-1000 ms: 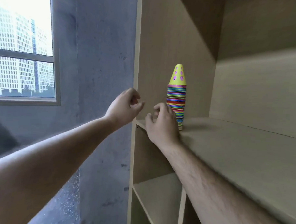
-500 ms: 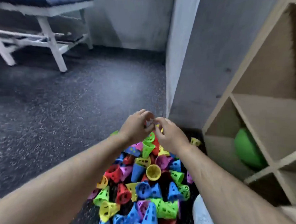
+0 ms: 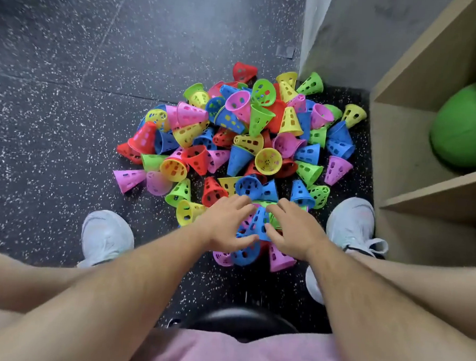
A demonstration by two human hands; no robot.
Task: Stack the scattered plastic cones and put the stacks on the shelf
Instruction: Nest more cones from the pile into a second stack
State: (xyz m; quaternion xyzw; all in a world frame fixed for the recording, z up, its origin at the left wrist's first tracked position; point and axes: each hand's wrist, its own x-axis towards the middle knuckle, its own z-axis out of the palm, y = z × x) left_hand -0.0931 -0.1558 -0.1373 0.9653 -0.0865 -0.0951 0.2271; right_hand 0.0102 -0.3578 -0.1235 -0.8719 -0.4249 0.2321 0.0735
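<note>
1. Plastic cones [image 3: 241, 142] are lying loose in a heap on the floor [image 3: 70, 88]. No stack is showing on the shelf [image 3: 413, 189], so I reckon most work's left.
2. Blue cone [image 3: 258, 222] is sitting btwn my hands, at the heap's near edge.
3. Left hand [image 3: 226, 226] & right hand [image 3: 292, 233] are hovering beside it, fingers [image 3: 241, 202] spread wide, gripping nothing. Can't tell if they're touching.

A loose pile of perforated plastic cones [image 3: 247, 136] in red, blue, green, yellow and pink lies tumbled ahead of and under both hands. One blue cone [image 3: 259, 223] sits between the left hand [image 3: 226, 226] and the right hand [image 3: 292, 233]. The wooden shelf [image 3: 413, 189] stands off to the right of the right hand.
</note>
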